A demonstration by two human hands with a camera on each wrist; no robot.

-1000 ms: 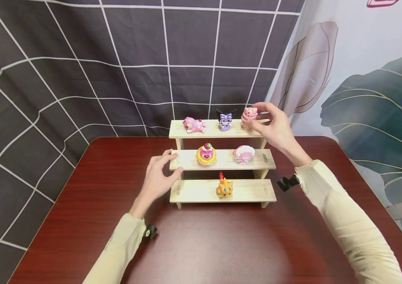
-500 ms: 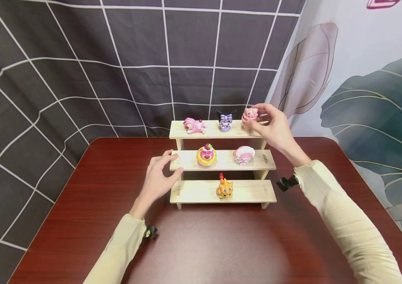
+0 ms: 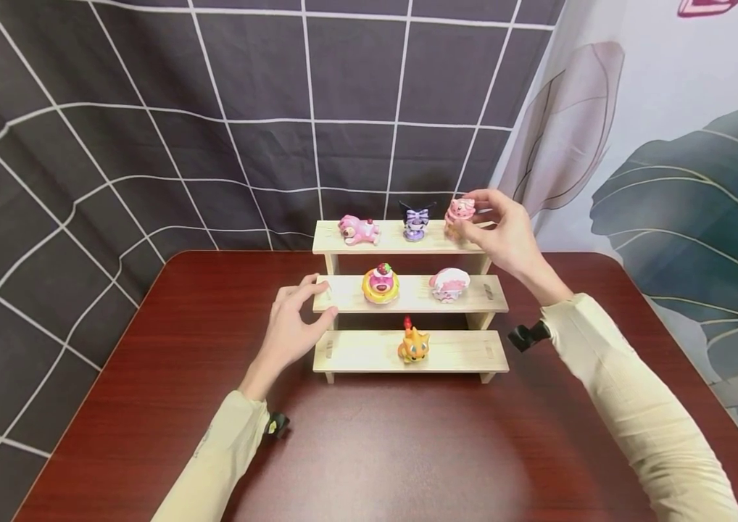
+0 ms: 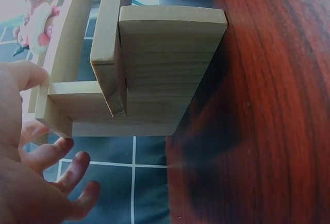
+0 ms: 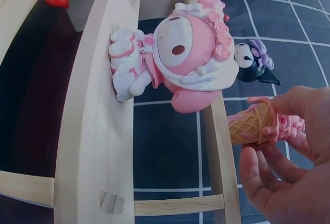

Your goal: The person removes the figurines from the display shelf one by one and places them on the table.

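In the head view, my right hand (image 3: 506,232) pinches a pink cat-like figurine (image 3: 460,210) at the right end of the top tier. The right wrist view shows its ice-cream-cone base (image 5: 252,123), its end at the shelf. My left hand (image 3: 291,326) grips the left end of the middle tier of the wooden display stand (image 3: 343,296). In the left wrist view, the shelf end (image 4: 54,113) lies between thumb and fingers. Left of the held figurine stand a purple-and-black figurine (image 3: 415,225) and a lying pink bear figurine (image 3: 359,230).
The middle tier carries a bear in a yellow ring (image 3: 380,286) and a pink-and-white rabbit-like figurine (image 3: 449,284). An orange figurine with a red tail tip (image 3: 414,346) sits on the bottom tier. Behind the red-brown table (image 3: 369,449) hangs a dark grid cloth (image 3: 245,159).
Both hands keep their places and their holds. The whole head view shifts very slightly; the figurines stay where they were on the stand.
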